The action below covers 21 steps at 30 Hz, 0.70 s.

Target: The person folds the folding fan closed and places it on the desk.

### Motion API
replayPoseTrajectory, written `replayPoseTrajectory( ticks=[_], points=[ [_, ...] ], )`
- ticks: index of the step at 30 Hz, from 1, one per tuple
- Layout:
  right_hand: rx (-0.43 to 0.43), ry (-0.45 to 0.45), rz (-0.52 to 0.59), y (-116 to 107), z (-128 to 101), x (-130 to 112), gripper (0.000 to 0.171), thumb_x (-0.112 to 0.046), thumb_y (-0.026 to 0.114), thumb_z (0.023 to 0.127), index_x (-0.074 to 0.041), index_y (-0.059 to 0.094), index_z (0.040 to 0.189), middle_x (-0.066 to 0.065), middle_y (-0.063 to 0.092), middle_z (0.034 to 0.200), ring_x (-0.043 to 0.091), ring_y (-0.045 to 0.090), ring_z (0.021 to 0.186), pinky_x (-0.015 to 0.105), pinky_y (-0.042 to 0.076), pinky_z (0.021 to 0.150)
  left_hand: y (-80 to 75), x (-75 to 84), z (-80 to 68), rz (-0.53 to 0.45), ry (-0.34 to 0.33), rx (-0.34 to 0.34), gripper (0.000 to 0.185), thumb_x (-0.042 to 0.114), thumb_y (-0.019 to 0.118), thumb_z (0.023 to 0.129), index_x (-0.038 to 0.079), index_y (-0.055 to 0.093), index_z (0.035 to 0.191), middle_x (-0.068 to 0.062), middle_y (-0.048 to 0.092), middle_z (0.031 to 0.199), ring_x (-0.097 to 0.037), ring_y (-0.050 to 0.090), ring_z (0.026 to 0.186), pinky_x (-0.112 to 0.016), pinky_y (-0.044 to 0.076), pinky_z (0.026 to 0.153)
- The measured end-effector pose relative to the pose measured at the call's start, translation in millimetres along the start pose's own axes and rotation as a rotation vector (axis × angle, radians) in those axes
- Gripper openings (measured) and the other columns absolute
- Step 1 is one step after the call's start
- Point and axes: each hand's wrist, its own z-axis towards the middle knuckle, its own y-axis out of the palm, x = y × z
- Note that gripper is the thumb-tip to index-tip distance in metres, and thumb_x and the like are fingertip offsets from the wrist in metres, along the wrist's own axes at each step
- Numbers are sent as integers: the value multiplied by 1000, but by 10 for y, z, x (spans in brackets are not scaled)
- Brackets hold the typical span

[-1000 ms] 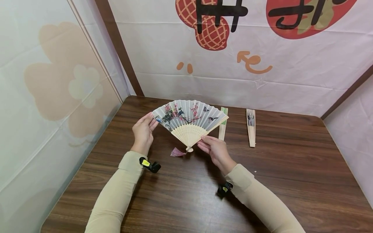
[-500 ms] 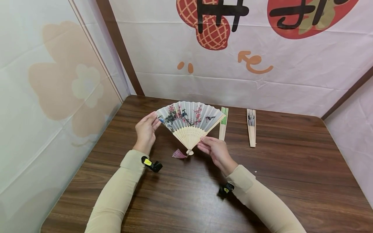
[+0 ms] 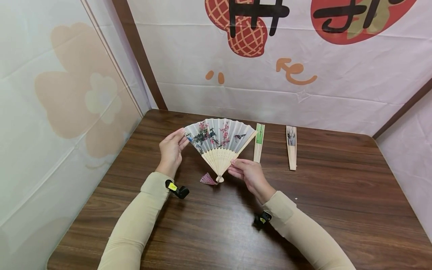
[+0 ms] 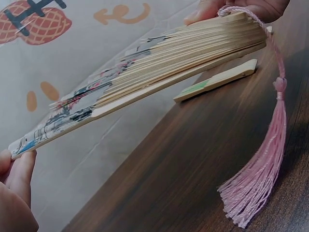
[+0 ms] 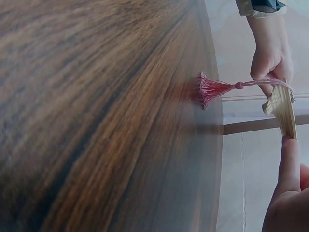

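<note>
A folding fan (image 3: 221, 137) with pale cloth, pink blossoms and a bird is held partly spread above the table. My left hand (image 3: 170, 152) pinches its outer left edge between thumb and fingers. At the lower right, my right hand (image 3: 248, 174) grips the outer bamboo rib near the pivot. A pink tassel (image 3: 207, 179) dangles from the pivot; the left wrist view shows the tassel (image 4: 256, 174) hanging freely on its cord. In that view the bamboo ribs (image 4: 188, 53) are bunched in close pleats. The right wrist view sees the fan (image 5: 284, 108) nearly edge-on.
Behind my right hand lies a folded fan with a green band (image 3: 259, 144). Farther right is another folded fan with a grey print (image 3: 291, 148). The brown wooden table (image 3: 337, 195) meets printed white cloth walls (image 3: 189, 97) at its back and sides.
The fan's spread has narrowed, its left and right edges drawing closer. My left hand has shifted slightly right with its edge. The right hand has hardly moved.
</note>
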Motion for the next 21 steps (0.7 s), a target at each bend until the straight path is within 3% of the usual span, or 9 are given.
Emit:
replayPoseTrajectory(
  ticks=[11,21],
  points=[
    [-6,17,-3,7,2,12,13,7,56,96,7,67,101,1,72,74,12,73,68,26,65,71,35,-7,0,11,-17,-24,20,2,66,94,12,75,80,1,73,72,-7,69,60,-18,62,62],
    [-37,30,-31,10,-13,15,15,6,57,96,12,65,107,2,72,73,12,73,67,26,64,71,54,-18,-11,37,-30,-34,21,2,66,94,14,74,80,2,73,71,-6,68,59,-18,62,62]
  ],
)
